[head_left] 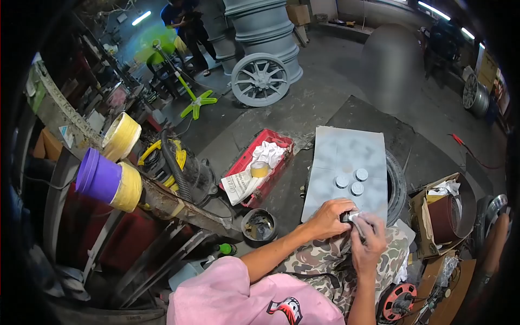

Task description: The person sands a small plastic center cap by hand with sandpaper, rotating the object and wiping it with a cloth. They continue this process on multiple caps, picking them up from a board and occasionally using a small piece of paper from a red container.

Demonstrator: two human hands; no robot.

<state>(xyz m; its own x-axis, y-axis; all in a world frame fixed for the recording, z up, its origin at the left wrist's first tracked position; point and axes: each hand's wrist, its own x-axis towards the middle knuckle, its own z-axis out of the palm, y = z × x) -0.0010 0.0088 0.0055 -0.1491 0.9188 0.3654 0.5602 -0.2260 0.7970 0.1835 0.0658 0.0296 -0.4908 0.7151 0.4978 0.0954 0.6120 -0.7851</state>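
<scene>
My left hand [331, 219] is closed around a small round cap [345, 217], whose dark side shows between the fingers. Against it, my right hand [369, 238] is closed with the fingertips pinched; a small whitish bit shows there, too small to name. Grey dust coats those fingers. Just beyond my hands, three grey round caps [357, 188] lie grouped on a grey-sprayed cardboard sheet [346, 149]. The sheet rests over a tire [398, 187].
Left of the sheet stand a red tray [251, 203] with tape, cloth and newspaper, and a black bowl [259, 225]. A cardboard box [425, 222] is at the right. Farther off are a wheel rim [260, 80], a green fan [157, 44] and a standing person [187, 24].
</scene>
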